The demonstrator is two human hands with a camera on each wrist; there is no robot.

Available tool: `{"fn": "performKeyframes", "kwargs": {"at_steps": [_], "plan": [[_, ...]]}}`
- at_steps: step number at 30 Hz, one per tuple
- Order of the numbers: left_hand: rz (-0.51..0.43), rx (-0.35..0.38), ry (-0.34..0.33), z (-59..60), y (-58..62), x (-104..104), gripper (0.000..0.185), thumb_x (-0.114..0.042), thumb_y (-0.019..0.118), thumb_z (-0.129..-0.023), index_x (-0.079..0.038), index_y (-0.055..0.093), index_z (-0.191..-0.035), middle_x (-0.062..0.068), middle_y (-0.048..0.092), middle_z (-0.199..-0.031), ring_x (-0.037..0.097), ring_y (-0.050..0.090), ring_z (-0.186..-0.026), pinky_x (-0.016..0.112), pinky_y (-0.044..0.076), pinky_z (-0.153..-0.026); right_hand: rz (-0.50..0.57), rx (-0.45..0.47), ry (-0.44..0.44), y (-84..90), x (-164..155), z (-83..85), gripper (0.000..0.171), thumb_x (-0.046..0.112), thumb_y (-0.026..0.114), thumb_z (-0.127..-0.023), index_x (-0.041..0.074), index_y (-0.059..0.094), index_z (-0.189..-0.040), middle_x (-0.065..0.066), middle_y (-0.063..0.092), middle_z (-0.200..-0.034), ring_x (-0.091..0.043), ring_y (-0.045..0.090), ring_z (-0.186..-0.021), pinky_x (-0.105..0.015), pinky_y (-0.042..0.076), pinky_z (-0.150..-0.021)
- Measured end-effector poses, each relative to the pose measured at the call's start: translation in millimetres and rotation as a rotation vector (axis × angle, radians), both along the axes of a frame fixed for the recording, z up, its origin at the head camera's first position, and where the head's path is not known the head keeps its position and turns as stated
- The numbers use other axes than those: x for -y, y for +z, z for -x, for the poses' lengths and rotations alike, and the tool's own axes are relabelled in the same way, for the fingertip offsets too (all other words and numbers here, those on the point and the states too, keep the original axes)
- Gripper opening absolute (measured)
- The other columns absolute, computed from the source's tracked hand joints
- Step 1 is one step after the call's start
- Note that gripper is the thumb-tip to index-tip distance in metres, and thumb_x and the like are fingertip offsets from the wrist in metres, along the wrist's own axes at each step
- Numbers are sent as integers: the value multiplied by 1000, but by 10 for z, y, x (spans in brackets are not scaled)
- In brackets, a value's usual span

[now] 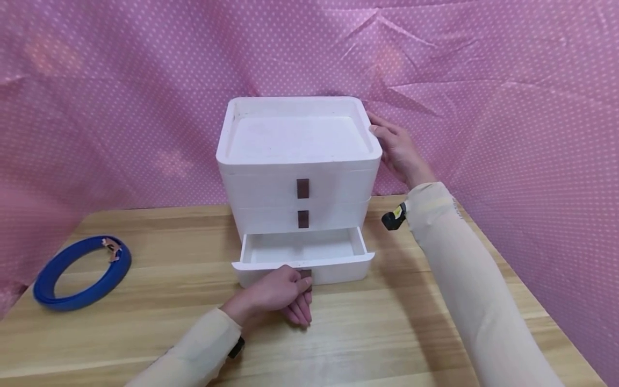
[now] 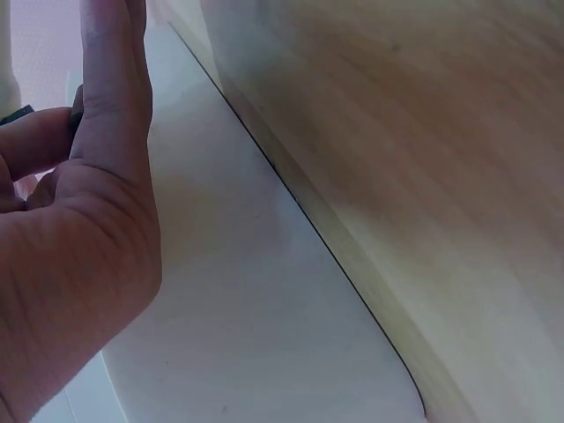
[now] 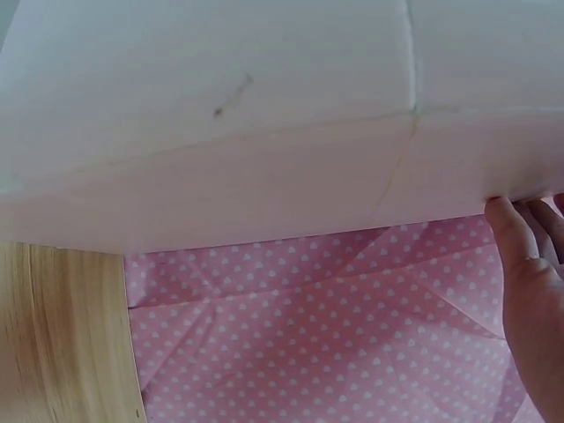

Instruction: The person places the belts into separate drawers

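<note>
A white three-drawer storage box (image 1: pixel 300 137) with a shallow tray top stands at the back of the table, its bottom drawer (image 1: pixel 349 271) pulled out and bare inside. My left hand (image 1: pixel 280 293) pinches the brown pull tab (image 1: pixel 306 275) on that drawer's front between thumb and index finger; the other fingers stretch out below. In the left wrist view the dark tab (image 2: pixel 77 106) shows between them. My right hand (image 1: pixel 398 153) rests against the right side of the box near its top edge. Its fingers (image 3: pixel 511 231) touch the white side panel in the right wrist view.
A coiled blue belt (image 1: pixel 82 298) with a metallic buckle (image 1: pixel 112 248) lies on the wooden table (image 1: pixel 169 258) at the left. Pink dotted cloth (image 1: pixel 169 70) hangs behind the box and along both sides. The upper two drawers, with brown tabs (image 1: pixel 303 219), are closed.
</note>
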State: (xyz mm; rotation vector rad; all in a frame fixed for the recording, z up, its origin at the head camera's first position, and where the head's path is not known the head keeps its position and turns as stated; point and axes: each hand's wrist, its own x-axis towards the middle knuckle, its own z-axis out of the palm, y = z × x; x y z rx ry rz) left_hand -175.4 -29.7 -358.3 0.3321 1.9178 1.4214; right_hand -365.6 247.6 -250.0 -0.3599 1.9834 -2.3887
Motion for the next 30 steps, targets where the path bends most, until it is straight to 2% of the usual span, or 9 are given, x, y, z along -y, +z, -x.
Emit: {"fn": "performKeyframes", "kwargs": {"at_steps": [13, 23, 30], "plan": [[-3, 46, -3, -41, -28, 4, 40, -15, 40, -107, 13, 60, -88, 23, 69, -72, 35, 71, -64, 41, 62, -58, -35, 7, -27, -16, -30, -10, 51, 15, 59, -98, 13, 46, -147, -6, 46, -149, -24, 51, -127, -25, 55, -90], [8, 50, -4, -66, -35, 6, 40, -17, 41, -107, 12, 60, -87, 22, 69, -72, 34, 71, -64, 41, 62, -58, -34, 59, -22, -4, -27, -22, 51, 18, 65, -96, 18, 50, -145, -1, 46, -149, -22, 49, -129, -27, 52, -96], [22, 44, -5, -81, -6, 34, 41, -19, 42, -107, 12, 60, -87, 22, 69, -72, 34, 71, -65, 41, 62, -58, -36, 41, -31, 25, 1, -4, 50, 18, 63, -96, 19, 50, -145, 0, 46, -149, -23, 50, -129, -27, 53, -93]]}}
